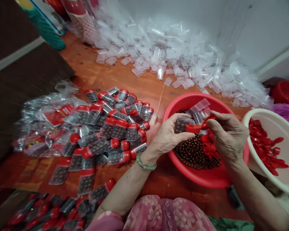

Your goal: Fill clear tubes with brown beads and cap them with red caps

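Above a red basin (231,178), my left hand (167,134) grips a small clear container (181,124) filled with dark brown balls. My right hand (227,133) pinches a red plastic cap (195,128) with a narrow tail, held against the container's open end. Both hands are closed. Inside the basin lie many loose brown balls (190,154). On top of them rest several red caps (209,147) and several clear containers (199,109). A green bead bracelet circles my left wrist.
Filled, red-capped containers (118,130) are heaped left of the basin, beside clear plastic bags (43,112). Clear containers (159,57) pile along the wall. A white basin (255,112) with red caps (262,144) stands at the right. More filled containers (53,211) lie lower left.
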Demonstrator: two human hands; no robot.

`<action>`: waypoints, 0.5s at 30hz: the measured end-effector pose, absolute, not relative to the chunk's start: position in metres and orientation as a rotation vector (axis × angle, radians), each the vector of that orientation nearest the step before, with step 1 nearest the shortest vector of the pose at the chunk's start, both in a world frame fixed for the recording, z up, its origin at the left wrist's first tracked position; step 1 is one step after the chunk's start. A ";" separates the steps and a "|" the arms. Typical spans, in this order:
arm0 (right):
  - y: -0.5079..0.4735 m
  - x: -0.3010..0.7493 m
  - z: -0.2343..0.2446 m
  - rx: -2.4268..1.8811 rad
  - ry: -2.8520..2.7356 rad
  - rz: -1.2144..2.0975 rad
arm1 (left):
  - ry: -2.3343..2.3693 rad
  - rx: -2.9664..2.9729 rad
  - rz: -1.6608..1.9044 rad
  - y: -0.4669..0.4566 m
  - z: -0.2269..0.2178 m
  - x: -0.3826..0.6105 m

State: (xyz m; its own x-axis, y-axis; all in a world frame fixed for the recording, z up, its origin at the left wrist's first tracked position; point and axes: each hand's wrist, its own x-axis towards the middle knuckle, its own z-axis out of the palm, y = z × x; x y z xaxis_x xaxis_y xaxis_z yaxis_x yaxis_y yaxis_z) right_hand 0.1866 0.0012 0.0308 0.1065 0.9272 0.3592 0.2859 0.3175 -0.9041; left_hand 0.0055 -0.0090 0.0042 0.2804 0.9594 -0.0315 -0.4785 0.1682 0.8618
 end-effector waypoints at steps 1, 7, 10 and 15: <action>0.001 0.189 0.032 -1.197 -1.469 0.686 | 0.679 0.855 1.142 -0.009 0.005 0.005; 0.001 0.193 0.041 -1.057 -1.857 0.741 | 0.707 0.844 1.115 -0.009 0.009 0.002; 0.001 0.195 0.043 -0.988 -2.037 0.766 | 0.739 0.866 1.122 -0.010 0.011 0.004; 0.000 0.202 0.041 -0.986 -2.122 0.831 | 0.780 0.897 1.143 -0.010 0.011 0.007</action>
